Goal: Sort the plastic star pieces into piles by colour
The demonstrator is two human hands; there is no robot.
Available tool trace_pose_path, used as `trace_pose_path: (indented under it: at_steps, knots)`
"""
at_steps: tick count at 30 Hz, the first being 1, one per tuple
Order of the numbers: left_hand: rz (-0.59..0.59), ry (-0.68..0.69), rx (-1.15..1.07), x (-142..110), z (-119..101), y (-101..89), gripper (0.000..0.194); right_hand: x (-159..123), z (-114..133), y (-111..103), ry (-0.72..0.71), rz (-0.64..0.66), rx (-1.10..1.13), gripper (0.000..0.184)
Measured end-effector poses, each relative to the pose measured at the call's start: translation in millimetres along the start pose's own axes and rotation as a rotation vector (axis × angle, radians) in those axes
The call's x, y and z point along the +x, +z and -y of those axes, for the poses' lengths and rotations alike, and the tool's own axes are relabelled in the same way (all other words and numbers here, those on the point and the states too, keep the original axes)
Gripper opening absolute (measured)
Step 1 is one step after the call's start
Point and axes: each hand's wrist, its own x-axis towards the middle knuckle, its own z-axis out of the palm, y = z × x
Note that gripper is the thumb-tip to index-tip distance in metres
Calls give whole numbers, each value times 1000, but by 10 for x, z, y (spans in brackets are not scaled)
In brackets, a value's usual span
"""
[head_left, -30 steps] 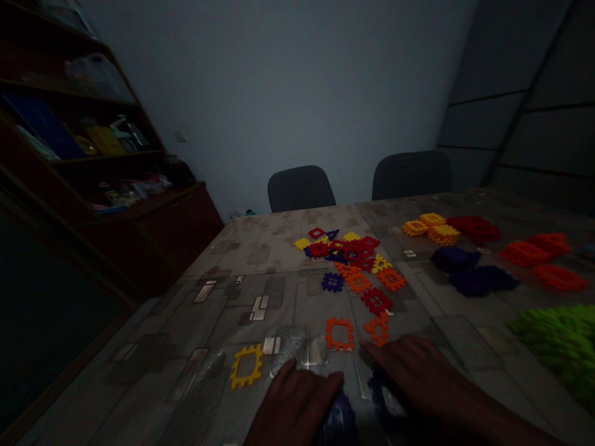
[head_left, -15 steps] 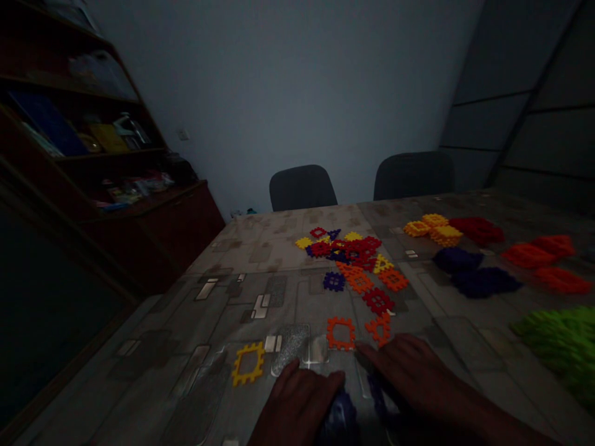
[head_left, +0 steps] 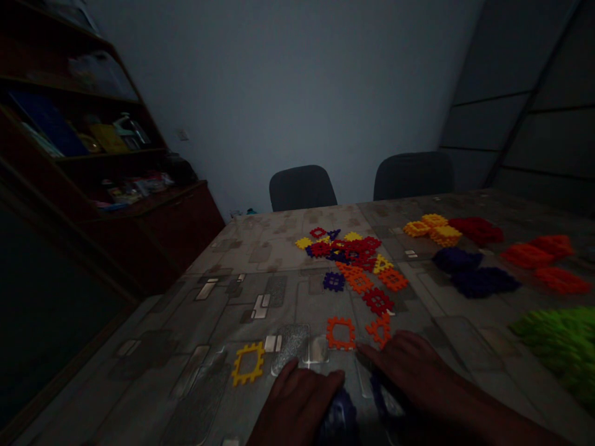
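Note:
My left hand (head_left: 297, 399) is at the bottom of the view, its fingers curled around a dark blue toothed plastic building tile or stack of them (head_left: 343, 416). To its right, my right hand (head_left: 411, 375) is closed on a dark blue open-centred building tile (head_left: 380, 399), tilted up and partly covered by the palm. Just beyond the hands lie an orange square frame tile (head_left: 341, 333) and an orange triangular tile (head_left: 380, 330). A yellow square frame tile (head_left: 248, 363) rests left of my left hand. The lower parts of both held pieces are hidden or dark.
Mixed red, blue, yellow and orange tiles (head_left: 346, 251) lie mid-table. On the right are stacks of yellow (head_left: 444, 234), red (head_left: 476, 229), dark blue (head_left: 483, 282), orange (head_left: 534, 254) and green tiles (head_left: 558, 341). Two chairs (head_left: 303, 187) stand behind the table; shelves (head_left: 102, 155) are at left.
The view has shifted very slightly. My right hand has moved a little, tilting the blue tile under it. The left hand stays nearly still, and the tiles on the table keep their places.

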Motion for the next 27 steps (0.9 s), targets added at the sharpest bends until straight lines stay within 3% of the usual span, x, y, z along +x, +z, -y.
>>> trace_pose_path:
  at_steps: [6, 9, 14, 19, 27]
  knots:
    - [56, 60, 16, 1, 175, 85, 70, -1, 13, 0, -17, -148, -102, 114]
    - [58, 85, 14, 2, 233, 122, 68, -7, 67, -53, -64, -119, -97, 111]
    - [28, 99, 24, -2, 226, 121, 69, -15, 189, -145, 26, -103, -62, 107]
    - [59, 102, 18, -3, 233, 93, 76, -22, 168, -158, -23, -60, -52, 111]
    - [6, 125, 67, 63, 221, 116, 68, -13, 170, -156, -45, -104, -70, 106]
